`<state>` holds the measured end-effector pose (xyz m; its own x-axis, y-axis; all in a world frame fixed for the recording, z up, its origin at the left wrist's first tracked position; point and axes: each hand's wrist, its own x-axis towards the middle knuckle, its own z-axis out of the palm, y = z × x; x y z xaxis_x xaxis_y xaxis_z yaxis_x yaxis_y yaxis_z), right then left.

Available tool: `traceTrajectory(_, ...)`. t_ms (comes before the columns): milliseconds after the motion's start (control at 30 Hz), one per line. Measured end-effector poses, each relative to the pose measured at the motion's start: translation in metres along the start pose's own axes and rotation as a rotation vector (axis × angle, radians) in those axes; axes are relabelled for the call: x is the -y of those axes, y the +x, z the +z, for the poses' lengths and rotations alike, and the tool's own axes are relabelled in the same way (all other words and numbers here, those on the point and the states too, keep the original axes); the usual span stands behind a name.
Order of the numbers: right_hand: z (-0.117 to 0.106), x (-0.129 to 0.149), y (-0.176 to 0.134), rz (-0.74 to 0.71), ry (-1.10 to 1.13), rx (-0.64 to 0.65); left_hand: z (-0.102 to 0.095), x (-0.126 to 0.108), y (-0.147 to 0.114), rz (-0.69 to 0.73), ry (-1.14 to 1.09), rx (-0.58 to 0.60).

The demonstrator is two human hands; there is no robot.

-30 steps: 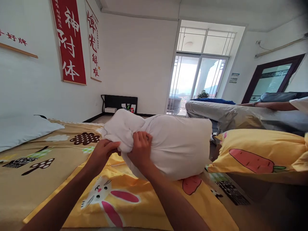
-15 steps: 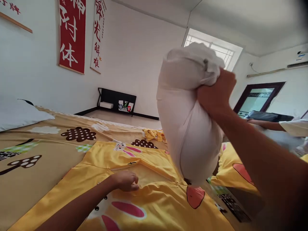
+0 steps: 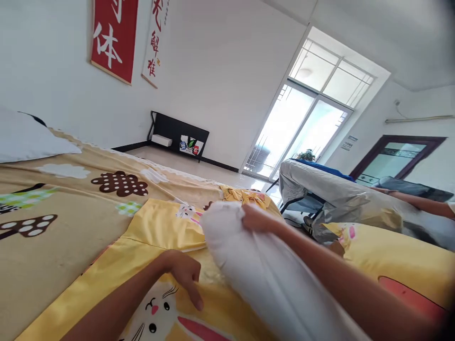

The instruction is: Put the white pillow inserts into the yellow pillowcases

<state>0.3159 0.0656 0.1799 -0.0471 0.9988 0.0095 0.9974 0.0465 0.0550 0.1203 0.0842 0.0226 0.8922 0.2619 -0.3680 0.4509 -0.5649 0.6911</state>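
My right hand (image 3: 258,219) is closed on the far end of a white pillow (image 3: 245,265), which slants from the middle of the view down to the lower right. Beneath it spreads a yellow pillowcase (image 3: 159,225) with rabbit prints, lying flat on the bed. The pillow's far end is over the pillowcase opening; whether it is inside, I cannot tell. My left hand (image 3: 183,274) is at the near edge of that opening, fingers curled at the fabric and thumb pointing down across it. The fingertips are partly hidden.
A beige patterned sheet (image 3: 71,218) covers the bed, with another white pillow (image 3: 31,139) at far left. A yellow rabbit-print pillow (image 3: 398,265) lies at right. Beyond it, another person's arm (image 3: 423,203) reaches over a grey-covered surface (image 3: 320,177). Crumpled yellow cloth (image 3: 245,195) lies at the bed's far edge.
The white pillow, raised upright in my right hand before, has come down and left onto the pillowcase. My left hand stays near the opening, its thumb now stretched downward. The view has tilted down.
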Motion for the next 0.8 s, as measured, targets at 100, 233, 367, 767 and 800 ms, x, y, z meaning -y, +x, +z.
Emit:
traceTrajectory(100,0.063,0.013,0.009,-0.063,0.007,0.137,-0.014,0.028,-0.01,0.042,-0.039,-0.246)
traceTrajectory(233,0.077,0.015,0.013,-0.132,0.011,0.188,-0.025,0.05,-0.012,0.005,0.004,-0.476)
traceTrajectory(367,0.07,0.011,0.008,-0.177,-0.006,0.209,-0.016,0.054,-0.001,-0.046,0.286,-0.566)
traceTrajectory(767,0.067,0.055,-0.021,-0.355,-0.233,0.251,-0.029,0.062,0.01,-0.173,0.723,-0.886)
traceTrajectory(800,0.068,0.06,-0.022,-0.389,-0.251,0.247,-0.033,0.057,0.006,-0.162,0.733,-0.911)
